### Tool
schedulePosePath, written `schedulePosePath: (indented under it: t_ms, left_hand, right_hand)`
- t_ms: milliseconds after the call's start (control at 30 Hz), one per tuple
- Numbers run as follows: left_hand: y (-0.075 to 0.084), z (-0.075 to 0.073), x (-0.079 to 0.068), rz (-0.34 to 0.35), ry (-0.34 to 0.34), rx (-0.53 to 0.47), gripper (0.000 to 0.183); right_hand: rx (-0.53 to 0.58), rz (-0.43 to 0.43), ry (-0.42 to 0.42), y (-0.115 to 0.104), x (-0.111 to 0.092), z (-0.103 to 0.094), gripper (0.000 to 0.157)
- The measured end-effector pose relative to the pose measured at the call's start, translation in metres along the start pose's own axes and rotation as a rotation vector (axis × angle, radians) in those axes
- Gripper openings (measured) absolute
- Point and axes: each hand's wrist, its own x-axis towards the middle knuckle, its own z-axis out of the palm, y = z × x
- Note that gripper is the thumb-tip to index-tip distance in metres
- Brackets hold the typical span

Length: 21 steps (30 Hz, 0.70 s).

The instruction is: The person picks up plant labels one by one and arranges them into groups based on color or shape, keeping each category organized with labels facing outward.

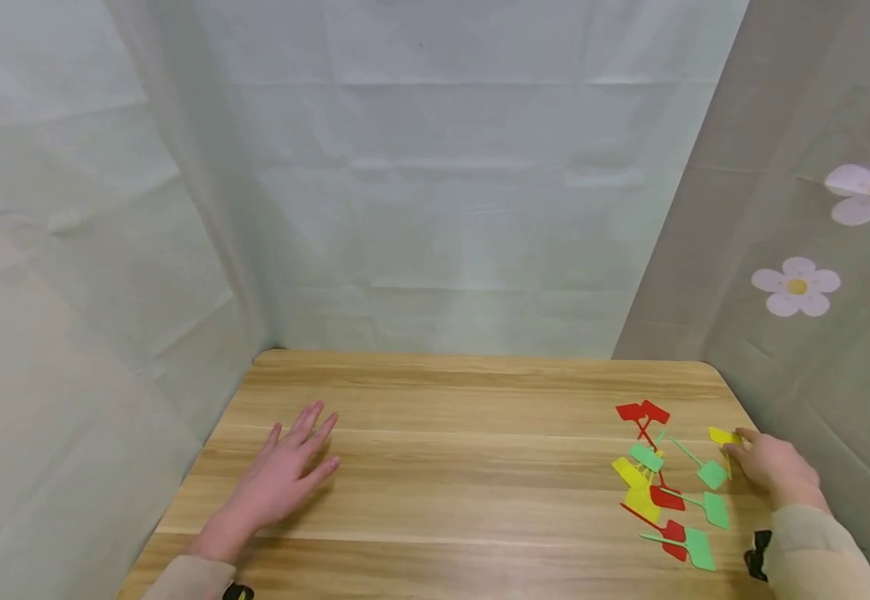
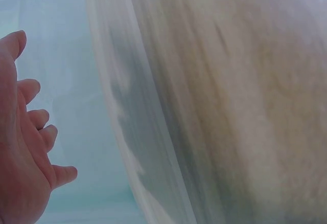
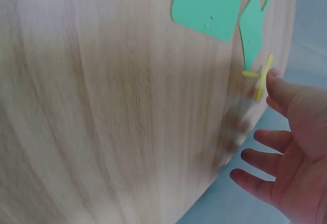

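My right hand (image 1: 778,468) is at the table's right edge, thumb and index finger pinching the head of a yellow plant label (image 1: 722,435). In the right wrist view, that yellow label appears nearly edge-on at the thumb tip, and the other fingers are spread out. To its left lie loose flat plant labels with thin stems: green ones (image 1: 712,475), red ones (image 1: 656,412) and yellow ones (image 1: 641,505), several overlapping. My left hand (image 1: 281,479) hovers palm down over the left of the table, its fingers spread and holding nothing.
The wooden table (image 1: 465,467) has rounded far corners. Pale cloth (image 1: 442,208) hangs behind it and on the left side. On the right, a grey cloth with printed flowers (image 1: 797,287) stands close beside my right arm.
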Motion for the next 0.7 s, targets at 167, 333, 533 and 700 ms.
schedulePosePath:
  t_ms: [167,333,533,700]
  left_hand:
    - [0.000,0.000,-0.001,0.001,0.008,-0.003,0.070]
    - [0.000,0.003,-0.002,-0.008,0.009,-0.015,0.070]
    - [-0.003,0.008,-0.002,-0.011,0.004,-0.010,0.071]
    - [-0.007,0.006,-0.003,-0.012,0.007,-0.020,0.070]
  right_hand:
    - [-0.002,0.054,-0.005,-0.008,0.003,0.003,0.080]
    - [0.010,0.113,0.033,-0.015,0.003,0.002,0.074]
    - [0.016,0.139,0.075,-0.021,0.001,0.001,0.066]
    - [0.029,0.134,0.104,-0.028,0.001,0.001,0.060]
